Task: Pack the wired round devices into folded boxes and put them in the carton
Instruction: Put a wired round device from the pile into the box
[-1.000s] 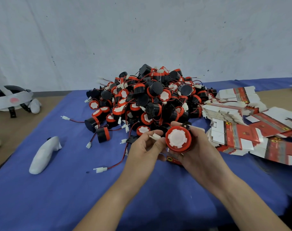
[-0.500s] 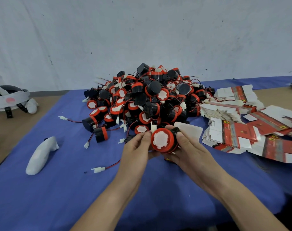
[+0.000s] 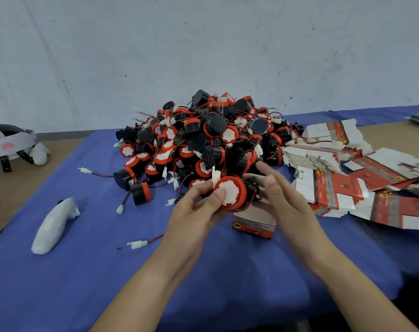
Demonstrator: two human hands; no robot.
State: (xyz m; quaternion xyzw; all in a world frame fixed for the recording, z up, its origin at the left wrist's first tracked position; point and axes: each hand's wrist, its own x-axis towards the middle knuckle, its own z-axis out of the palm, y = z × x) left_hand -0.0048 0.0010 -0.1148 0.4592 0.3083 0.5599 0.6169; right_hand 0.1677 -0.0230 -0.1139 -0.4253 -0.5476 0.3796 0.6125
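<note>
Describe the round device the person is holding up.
The round device is a black, plastic-looking drum with a red rim and white scalloped face facing the camera. A white connector sticks up at its edge. The left hand pinches it, thumb on the face, above a box; the right hand is blurred beside it.

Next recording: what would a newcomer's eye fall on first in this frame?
A big heap of red-and-black round devices with tangled wires fills the middle of the blue cloth. Just in front of it, the left hand pinches one device, its white face towards the camera. The blurred right hand is beside it and a folded box sits below. A spread of flat red-and-white boxes lies to the right.
</note>
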